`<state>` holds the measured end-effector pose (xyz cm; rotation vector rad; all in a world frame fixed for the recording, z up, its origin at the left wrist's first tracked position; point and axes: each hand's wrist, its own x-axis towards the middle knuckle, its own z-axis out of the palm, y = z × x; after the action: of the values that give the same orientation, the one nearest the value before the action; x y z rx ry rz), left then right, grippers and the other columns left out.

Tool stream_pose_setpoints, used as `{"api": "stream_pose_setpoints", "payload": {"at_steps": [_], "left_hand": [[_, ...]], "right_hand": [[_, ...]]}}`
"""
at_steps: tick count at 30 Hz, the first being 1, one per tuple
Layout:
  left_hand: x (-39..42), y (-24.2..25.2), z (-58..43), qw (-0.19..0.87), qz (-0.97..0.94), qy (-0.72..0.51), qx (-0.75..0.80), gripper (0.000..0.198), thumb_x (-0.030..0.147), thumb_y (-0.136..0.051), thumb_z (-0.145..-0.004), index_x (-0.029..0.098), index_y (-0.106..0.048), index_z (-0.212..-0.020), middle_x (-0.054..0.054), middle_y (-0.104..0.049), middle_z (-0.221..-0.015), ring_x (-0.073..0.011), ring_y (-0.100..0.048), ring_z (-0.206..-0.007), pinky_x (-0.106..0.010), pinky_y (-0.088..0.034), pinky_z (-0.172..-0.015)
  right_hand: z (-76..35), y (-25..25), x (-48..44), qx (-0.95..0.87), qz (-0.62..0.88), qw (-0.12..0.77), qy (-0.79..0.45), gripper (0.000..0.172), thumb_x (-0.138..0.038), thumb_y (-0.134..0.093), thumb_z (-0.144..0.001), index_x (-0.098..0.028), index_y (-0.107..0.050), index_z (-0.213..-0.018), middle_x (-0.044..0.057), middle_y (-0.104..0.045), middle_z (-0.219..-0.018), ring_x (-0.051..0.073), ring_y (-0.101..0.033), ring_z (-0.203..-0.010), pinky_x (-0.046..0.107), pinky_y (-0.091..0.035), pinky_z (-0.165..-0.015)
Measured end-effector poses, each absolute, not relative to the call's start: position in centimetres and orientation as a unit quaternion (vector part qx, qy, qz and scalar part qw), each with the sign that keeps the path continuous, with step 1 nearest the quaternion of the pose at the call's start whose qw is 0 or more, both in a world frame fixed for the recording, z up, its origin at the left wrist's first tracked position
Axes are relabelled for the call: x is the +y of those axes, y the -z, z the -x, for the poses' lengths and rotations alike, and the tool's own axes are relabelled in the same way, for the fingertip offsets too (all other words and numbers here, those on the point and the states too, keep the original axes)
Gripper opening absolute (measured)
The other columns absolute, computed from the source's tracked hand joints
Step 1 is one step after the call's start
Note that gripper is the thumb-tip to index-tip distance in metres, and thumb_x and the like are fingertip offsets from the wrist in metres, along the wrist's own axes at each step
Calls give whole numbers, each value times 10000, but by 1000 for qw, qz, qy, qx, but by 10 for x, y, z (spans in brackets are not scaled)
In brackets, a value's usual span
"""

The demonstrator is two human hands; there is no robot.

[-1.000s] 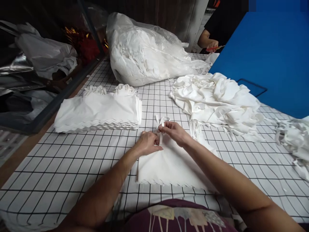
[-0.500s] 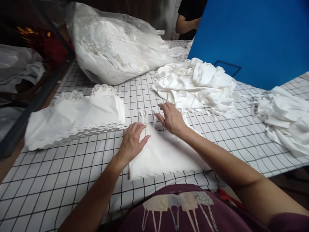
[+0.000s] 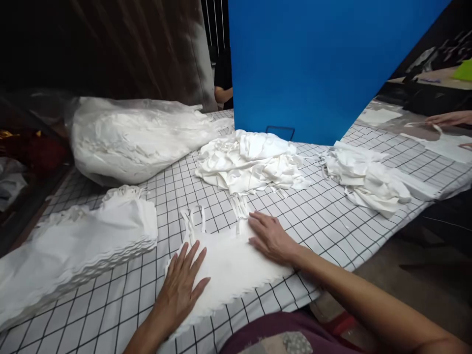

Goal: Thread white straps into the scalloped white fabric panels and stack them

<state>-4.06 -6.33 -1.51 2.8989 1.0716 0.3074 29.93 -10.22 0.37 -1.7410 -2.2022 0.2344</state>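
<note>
The left grip and right grip had moved off the straps and lay palm-down, fingers spread wide and pinching nothing, on the white garment directly beneath them; handling had thus passed from straps to cloth. A folded white stack lay left of the left grip.

This is looking like a garment workshop. A blue board is rising over a grid-patterned table. In front of the board, a heap of white cloth is lying, with a strapped white piece spreading flat nearer. Left of the board, a clear plastic bag is bulging, and a wavy-edged stack is sitting. Right of the board, another person's hand is handling white fabric.
</note>
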Motion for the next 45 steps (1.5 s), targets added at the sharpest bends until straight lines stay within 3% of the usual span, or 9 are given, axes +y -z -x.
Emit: {"api": "stream_pose_setpoints", "payload": {"at_steps": [7,12,16,19,24,30,34,40,45], "left_hand": [[-39,-17,-12,34,-924,-181,334,309,305,-516,-964,219,-621,-1242,-98,-483,-1496,-334,-303,-1472,-575,-396,-1123],[-5,-46,-66,112,-916,-216,319,268,278,-536,-948,219,-618,-1197,-112,-533,-1426,-329,-380,-1419,-572,-379,-1120],[18,-61,-119,239,-873,-238,352,588,436,-632,-888,202,-460,-1399,-150,-440,-1491,-325,-397,-1396,-539,-376,-1115],[20,-70,-169,371,-827,-251,340,736,556,-697,-802,185,-464,-1393,-161,-514,-1416,-340,-489,-1303,-506,-442,-1032],[3,-92,-220,616,-696,-279,241,455,546,-675,-808,115,-676,-956,-73,-701,-875,-219,-655,-855,-345,-514,-792],[-17,-121,-220,747,-601,-209,192,473,480,-822,-680,117,-690,-954,-47,-702,-790,-157,-645,-715,-274,-503,-684],[-29,-101,-220,724,-624,-130,265,475,414,-860,-632,114,-667,-945,-62,-696,-797,-151,-635,-670,-255,-484,-614],[-53,-55,-215,487,-795,-155,326,577,357,-720,-751,163,-603,-1281,-64,-687,-873,-136,-590,-633,-231,-431,-568],[-70,-54,-201,454,-820,-189,293,339,423,-586,-825,141,-733,-940,-35,-647,-788,-147,-567,-698,-229,-433,-610]], "right_hand": [[-352,-20,19,-737,651,182,12,322,-119,-466,-926,-147,-663,-1179,190,-414,-1522,387,-280,-1426,576,-255,-1067],[-369,-57,32,-747,626,221,-20,187,-286,-546,-950,-142,-653,-895,140,-678,-1074,273,-573,-1059,468,-358,-979],[-377,-105,-3,-714,585,368,-112,347,-499,-462,-984,-190,-573,-869,25,-592,-769,145,-511,-667,288,-397,-633],[-379,-141,-28,-694,532,470,-120,346,-523,-549,-939,-202,-546,-812,-4,-515,-715,116,-441,-624,262,-335,-567],[-390,-187,-68,-665,512,540,-59,363,-537,-613,-897,-195,-574,-781,-5,-502,-716,106,-435,-634,253,-341,-560],[-435,-198,-111,-583,520,620,75,319,-479,-607,-918,-199,-591,-766,-13,-501,-700,103,-469,-654,256,-372,-590],[-469,-148,-127,-555,648,521,15,332,-485,-585,-918,-191,-588,-765,0,-540,-709,119,-468,-645,270,-364,-587],[-478,-64,-186,-561,733,362,-127,445,-602,-591,-845,-169,-662,-768,12,-575,-666,132,-457,-606,275,-324,-572],[-468,-40,-242,-584,710,354,-171,507,-665,-621,-790,-180,-593,-645,-27,-464,-600,110,-381,-577,266,-262,-547]]}}
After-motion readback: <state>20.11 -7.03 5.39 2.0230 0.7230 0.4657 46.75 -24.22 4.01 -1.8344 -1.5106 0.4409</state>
